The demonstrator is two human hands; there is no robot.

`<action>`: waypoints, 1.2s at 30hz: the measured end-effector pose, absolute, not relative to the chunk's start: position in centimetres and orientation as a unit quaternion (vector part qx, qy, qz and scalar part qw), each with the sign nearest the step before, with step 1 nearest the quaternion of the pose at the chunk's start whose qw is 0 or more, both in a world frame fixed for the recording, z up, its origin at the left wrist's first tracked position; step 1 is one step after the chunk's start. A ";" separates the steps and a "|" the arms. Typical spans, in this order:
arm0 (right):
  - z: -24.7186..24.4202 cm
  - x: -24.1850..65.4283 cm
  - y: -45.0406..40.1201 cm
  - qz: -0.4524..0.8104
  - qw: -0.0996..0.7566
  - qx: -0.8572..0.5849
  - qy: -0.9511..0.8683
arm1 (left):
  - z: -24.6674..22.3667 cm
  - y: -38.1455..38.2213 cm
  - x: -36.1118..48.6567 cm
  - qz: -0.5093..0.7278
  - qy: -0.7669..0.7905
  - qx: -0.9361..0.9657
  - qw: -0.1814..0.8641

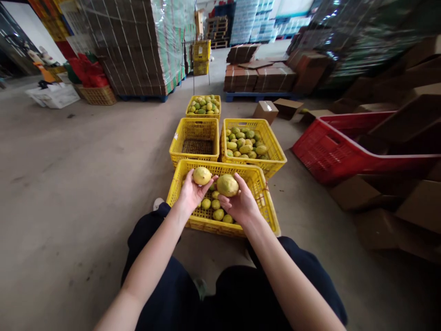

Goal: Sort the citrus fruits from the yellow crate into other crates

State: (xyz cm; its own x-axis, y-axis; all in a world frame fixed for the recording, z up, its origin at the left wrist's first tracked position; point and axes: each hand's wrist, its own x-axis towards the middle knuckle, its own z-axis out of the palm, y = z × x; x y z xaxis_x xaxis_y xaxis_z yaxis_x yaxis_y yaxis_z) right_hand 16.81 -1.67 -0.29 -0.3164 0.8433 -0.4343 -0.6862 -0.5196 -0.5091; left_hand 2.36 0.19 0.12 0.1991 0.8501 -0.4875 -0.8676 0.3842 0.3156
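Each hand's grip is closed round one yellow-green fruit, left hand (191, 193) and right hand (241, 204), above the near yellow crate (268, 209) on the floor (69, 184), an empty crate (196, 138) and two fruit-filled crates (272, 147) beyond, a red crate (330, 151) rightward; no legible writing.

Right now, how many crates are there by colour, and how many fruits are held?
Yellow crates: 4 (nearest, empty one, right one, far one)
Red crates: 1
Held fruits: 2 (left hand holds one, right hand one)
Total: 7

At the frame's centre, the left hand (191, 192) and right hand (241, 204) each grip a yellow-green fruit (201, 175) above the nearest yellow crate (267, 209), a red crate (324, 151) at right.
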 end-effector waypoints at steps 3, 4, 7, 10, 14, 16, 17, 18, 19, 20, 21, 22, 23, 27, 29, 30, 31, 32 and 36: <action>-0.2 16.8 -1.7 0.797 0.476 -0.352 -0.118 | 0.3 0.1 2.5 0.561 0.305 -0.004 0.769; -0.2 16.7 -1.7 0.791 0.482 -0.358 -0.117 | 0.3 0.0 2.5 0.560 0.308 0.001 0.769; 0.0 16.4 -1.6 0.759 0.520 -0.375 -0.111 | 0.4 -0.1 2.5 0.566 0.317 0.018 0.761; 0.0 16.3 -1.5 0.728 0.553 -0.385 -0.128 | 0.5 -0.2 2.4 0.581 0.317 0.010 0.750; 0.4 16.4 -1.5 0.711 0.576 -0.365 -0.172 | 0.9 -0.1 2.2 0.582 0.294 0.003 0.758; 0.5 16.5 -1.6 0.713 0.587 -0.338 -0.182 | 1.0 -0.1 2.2 0.582 0.295 0.012 0.758; 0.5 16.6 -1.6 0.721 0.584 -0.325 -0.183 | 1.0 0.0 2.3 0.584 0.303 0.016 0.753; 0.5 16.6 -1.5 0.734 0.573 -0.315 -0.181 | 1.0 0.0 2.4 0.587 0.314 0.021 0.746; 0.4 16.7 -1.5 0.748 0.560 -0.307 -0.179 | 1.0 0.0 2.5 0.588 0.326 0.026 0.739; 0.2 16.6 -1.4 0.761 0.547 -0.301 -0.178 | 0.9 0.0 2.6 0.588 0.337 0.032 0.734; 0.0 16.6 -1.3 0.768 0.538 -0.296 -0.180 | 0.9 -0.1 2.7 0.587 0.347 0.037 0.730; -0.2 16.5 -1.2 0.771 0.534 -0.293 -0.184 | 0.8 -0.1 2.7 0.586 0.355 0.039 0.727; -0.5 16.3 -1.2 0.769 0.535 -0.295 -0.189 | 0.7 -0.1 2.8 0.585 0.364 0.038 0.724; -1.2 15.5 -1.2 0.719 0.572 -0.340 -0.203 | 0.5 -0.2 2.8 0.579 0.392 0.006 0.715; -1.4 15.2 -1.4 0.688 0.592 -0.359 -0.219 | 0.5 -0.2 2.8 0.582 0.390 -0.014 0.713; -1.4 15.1 -1.4 0.678 0.597 -0.362 -0.227 | 0.6 -0.1 2.8 0.582 0.387 -0.020 0.715; -1.4 15.1 -1.4 0.676 0.599 -0.364 -0.228 | 0.6 -0.1 2.8 0.580 0.382 -0.021 0.719; -1.5 15.2 -1.3 0.678 0.599 -0.366 -0.218 | 0.7 -0.1 2.8 0.577 0.377 -0.019 0.724; -1.8 15.5 -0.9 0.699 0.587 -0.384 -0.138 | 0.9 -0.3 2.8 0.585 0.372 0.005 0.721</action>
